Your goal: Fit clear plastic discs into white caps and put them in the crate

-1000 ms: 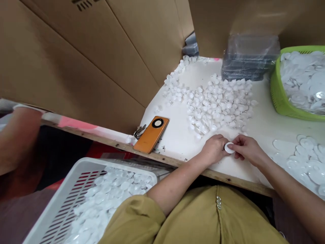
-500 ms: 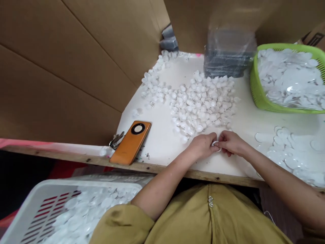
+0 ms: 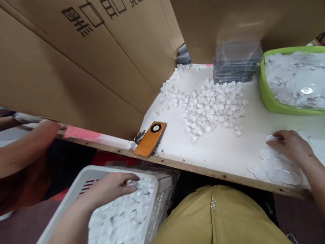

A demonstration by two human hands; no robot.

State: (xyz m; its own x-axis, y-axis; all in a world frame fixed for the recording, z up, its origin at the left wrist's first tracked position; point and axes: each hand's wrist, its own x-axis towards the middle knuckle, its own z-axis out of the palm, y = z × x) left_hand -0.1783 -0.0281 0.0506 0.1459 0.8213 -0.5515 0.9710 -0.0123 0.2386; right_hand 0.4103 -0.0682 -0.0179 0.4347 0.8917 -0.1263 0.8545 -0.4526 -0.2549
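Down at the white crate (image 3: pixel 76 189), the left hand (image 3: pixel 111 186) hovered loosely curled over the caps (image 3: pixel 122 217); whether it gripped one, I cannot tell. Meanwhile the right hand (image 3: pixel 289 145) pinched a disc (image 3: pixel 270 138) beside the discs (image 3: pixel 275 167) spread on the table (image 3: pixel 223 152); lifting only a single disc looked wisest.

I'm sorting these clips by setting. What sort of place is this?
Probably a small workshop bench for hand assembly or packing. A heap of small white caps lies on the table, flat white discs fill a green basket, and cardboard sheets wall it in.
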